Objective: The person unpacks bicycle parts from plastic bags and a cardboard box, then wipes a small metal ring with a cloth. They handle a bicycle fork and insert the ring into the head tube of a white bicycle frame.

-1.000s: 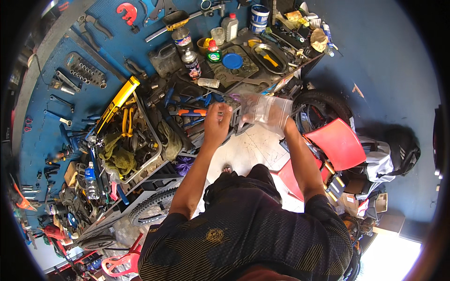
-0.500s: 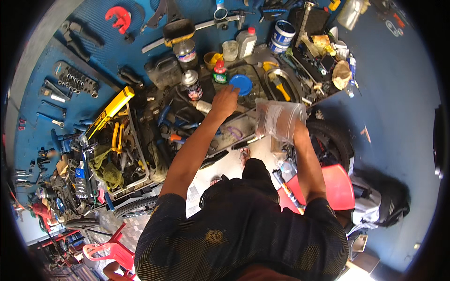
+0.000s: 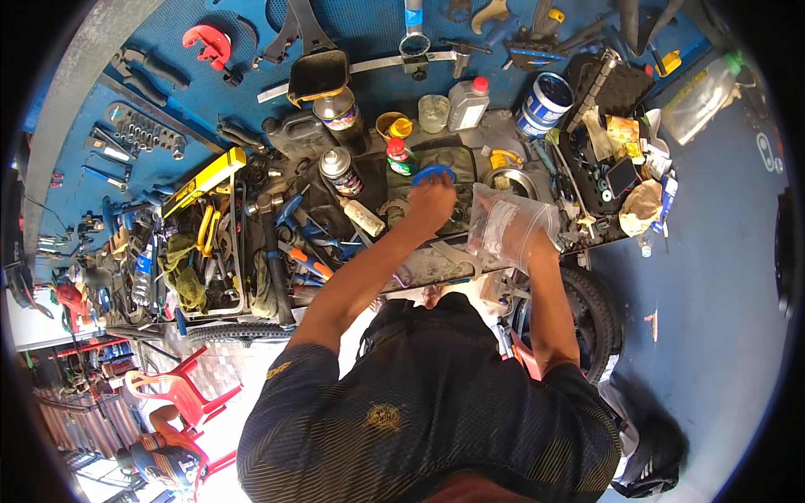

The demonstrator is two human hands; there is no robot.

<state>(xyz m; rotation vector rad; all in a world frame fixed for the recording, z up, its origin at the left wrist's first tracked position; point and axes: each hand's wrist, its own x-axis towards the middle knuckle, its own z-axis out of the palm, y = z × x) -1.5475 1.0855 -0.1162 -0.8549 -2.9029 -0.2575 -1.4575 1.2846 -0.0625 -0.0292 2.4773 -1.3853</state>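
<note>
Leftmost of the two, the left hand (image 3: 432, 205) reaches over the bench, its curled fingers at the near edge of the blue lid (image 3: 433, 173); whether they grip it or merely touch it, I cannot tell. A pinch on the rim would likely serve better than pressing flat, with the knuckles kept clear of the green bottle (image 3: 401, 158) just beyond to the left. The right hand (image 3: 539, 246) holds up a clear plastic bag (image 3: 495, 222) at the bench's near edge; whether its fingers are inside or behind the film is unclear. Keeping the bag raised and level should stop it snagging.

As for containers, the metal-rimmed tray (image 3: 242, 289) at left holds a green cloth (image 3: 187, 281) and yellow-handled tools. Farther right, a brown bowl (image 3: 385, 123) has something yellow in it; the cloudy cup (image 3: 433, 113) hides its contents. Beyond the bag, an oval metal dish (image 3: 527, 178) is partly covered. At far right, a black case (image 3: 587, 189) carries loose odds and ends.
</note>
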